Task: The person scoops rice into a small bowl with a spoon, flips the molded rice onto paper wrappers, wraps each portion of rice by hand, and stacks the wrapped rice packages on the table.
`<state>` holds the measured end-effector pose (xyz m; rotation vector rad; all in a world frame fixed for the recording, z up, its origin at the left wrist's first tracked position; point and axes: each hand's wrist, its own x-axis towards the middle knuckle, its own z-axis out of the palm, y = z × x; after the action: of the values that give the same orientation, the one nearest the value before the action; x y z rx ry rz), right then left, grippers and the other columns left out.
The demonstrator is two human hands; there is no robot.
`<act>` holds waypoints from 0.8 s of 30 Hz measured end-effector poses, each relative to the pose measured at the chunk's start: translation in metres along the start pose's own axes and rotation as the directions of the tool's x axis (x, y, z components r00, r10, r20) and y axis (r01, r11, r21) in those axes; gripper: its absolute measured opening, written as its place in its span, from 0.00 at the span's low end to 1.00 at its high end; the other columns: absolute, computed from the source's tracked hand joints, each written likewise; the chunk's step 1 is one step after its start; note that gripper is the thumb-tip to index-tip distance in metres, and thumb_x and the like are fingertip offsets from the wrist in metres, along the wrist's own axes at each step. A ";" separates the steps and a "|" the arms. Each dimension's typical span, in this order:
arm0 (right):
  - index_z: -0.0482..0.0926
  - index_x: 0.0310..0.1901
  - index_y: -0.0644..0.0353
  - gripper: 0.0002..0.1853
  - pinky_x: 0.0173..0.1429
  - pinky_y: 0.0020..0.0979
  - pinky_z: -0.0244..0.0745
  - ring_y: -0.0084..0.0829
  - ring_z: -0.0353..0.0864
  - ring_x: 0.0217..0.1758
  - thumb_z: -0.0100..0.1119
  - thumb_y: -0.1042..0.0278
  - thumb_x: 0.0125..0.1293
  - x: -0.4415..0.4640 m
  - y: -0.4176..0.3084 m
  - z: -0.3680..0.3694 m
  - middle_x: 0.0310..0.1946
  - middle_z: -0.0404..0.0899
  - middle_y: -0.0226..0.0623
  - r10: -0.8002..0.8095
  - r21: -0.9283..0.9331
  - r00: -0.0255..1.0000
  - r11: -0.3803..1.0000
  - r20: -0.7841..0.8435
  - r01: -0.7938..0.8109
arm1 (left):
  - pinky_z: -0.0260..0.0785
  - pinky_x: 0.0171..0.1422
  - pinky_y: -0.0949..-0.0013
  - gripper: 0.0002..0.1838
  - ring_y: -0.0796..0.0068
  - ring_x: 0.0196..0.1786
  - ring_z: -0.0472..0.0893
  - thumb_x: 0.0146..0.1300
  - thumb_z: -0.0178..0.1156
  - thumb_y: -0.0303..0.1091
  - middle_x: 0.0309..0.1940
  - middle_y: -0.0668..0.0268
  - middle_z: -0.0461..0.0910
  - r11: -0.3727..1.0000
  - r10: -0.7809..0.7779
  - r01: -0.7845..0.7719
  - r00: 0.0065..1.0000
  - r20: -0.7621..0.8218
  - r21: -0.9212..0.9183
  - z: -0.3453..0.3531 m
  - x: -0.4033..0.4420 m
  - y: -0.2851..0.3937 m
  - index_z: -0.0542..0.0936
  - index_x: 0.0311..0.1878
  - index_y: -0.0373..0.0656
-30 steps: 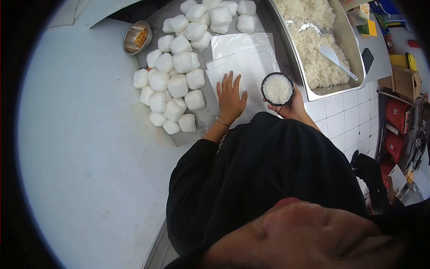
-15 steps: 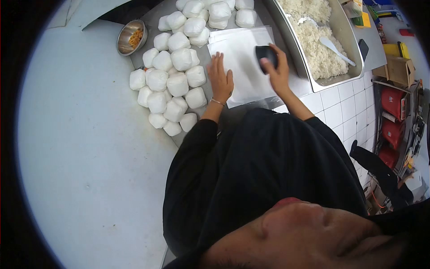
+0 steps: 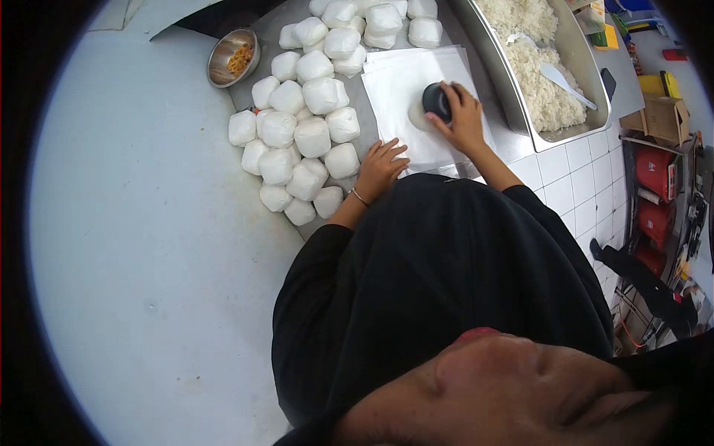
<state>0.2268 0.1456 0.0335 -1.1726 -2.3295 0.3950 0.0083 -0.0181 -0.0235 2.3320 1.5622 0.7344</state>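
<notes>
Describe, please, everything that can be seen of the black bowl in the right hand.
The black bowl is small and round, with a smooth, slightly shiny outside, perhaps plastic. Its underside faces the camera, so its inside is hidden. The right hand grips it, thumb and fingers around its side. It is over the white sheets, beside a pale round patch; whether it touches the sheets is unclear.

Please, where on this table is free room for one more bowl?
The widest free patch is the white table, left of the wrapped parcels and below the metal bowl in the picture. A narrow metal strip lies between the paper sheets and rice tray. It is crowded where the parcels are heaped.
</notes>
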 end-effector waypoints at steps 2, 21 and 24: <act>0.64 0.75 0.49 0.42 0.70 0.56 0.61 0.50 0.68 0.70 0.65 0.39 0.64 0.006 0.020 0.000 0.69 0.66 0.50 0.138 -0.193 0.990 0.972 -0.005 -0.136 | 0.63 0.72 0.51 0.09 0.65 0.68 0.76 0.59 0.70 0.39 0.57 0.70 0.82 0.999 -0.026 0.025 0.999 -0.019 -0.036 0.001 0.000 -0.001 0.87 0.43 0.54; 0.54 0.81 0.46 0.35 0.81 0.66 0.37 0.44 0.43 0.86 0.48 0.46 0.77 -0.097 0.012 0.011 0.83 0.48 0.38 0.137 -0.052 0.967 0.990 0.216 -0.129 | 0.46 0.76 0.37 0.45 0.51 0.78 0.58 0.62 0.61 0.53 0.79 0.51 0.57 0.952 -0.302 0.304 0.952 -0.054 0.043 0.018 0.038 0.026 0.61 0.80 0.45; 0.55 0.81 0.44 0.37 0.81 0.65 0.39 0.42 0.44 0.86 0.48 0.41 0.75 -0.115 0.007 -0.018 0.83 0.49 0.38 -0.009 -0.239 0.924 0.965 0.382 0.108 | 0.42 0.79 0.35 0.46 0.51 0.82 0.52 0.62 0.60 0.58 0.81 0.52 0.54 0.966 -0.247 0.242 0.968 0.044 0.096 0.013 0.020 0.028 0.62 0.80 0.48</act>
<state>0.2994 0.0573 0.0107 -1.2269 -2.8152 0.3289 0.0430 -0.0097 -0.0158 2.1436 1.8497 0.5469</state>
